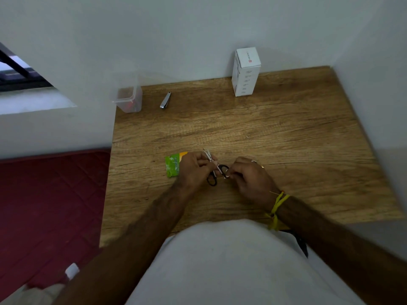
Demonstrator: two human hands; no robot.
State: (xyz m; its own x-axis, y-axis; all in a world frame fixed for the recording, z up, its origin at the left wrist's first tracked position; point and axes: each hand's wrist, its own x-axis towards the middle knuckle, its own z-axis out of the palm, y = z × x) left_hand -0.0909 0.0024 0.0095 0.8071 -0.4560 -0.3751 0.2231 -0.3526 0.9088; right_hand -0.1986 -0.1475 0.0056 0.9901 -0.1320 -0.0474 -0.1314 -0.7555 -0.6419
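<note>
Two hands work together on one small pair of scissors (214,172), which sits low over the wooden table (264,128), near its front edge and close to the person's body. The blade tips point toward 11 o'clock. The black handle loops lie toward 5 o'clock, in the gap between the hands.

**Step in hand (judged):** freeing a white scrap (226,176), probably a tag or wrapping, from the scissors at the handle end.

**Procedure**
1. Brace the scissors with the left hand at the blades and pivot so that the tool cannot twist.
2. Pull the scrap with the right hand toward 3 o'clock, in line with the handle and away from the blade tips.
3. Pull steadily. A jerk could tear the scrap or swing the points toward the fingers.

**Hand state**
- Left hand (193,170): fingers are curled and closed round the blade half of the scissors. It partly covers a green sachet (172,166) lying flat at 9 o'clock. Contact with the sachet cannot be confirmed.
- Right hand (248,177): fingertips are drawn together, pinching the white scrap just beside the upper handle loop. What the scrap is cannot be determined.

**Other items:** nail clipper (165,100) at 11 o'clock, clear container (128,100) at 10 o'clock, white box (245,71) at 1 o'clock, all well apart from the hands.
</note>
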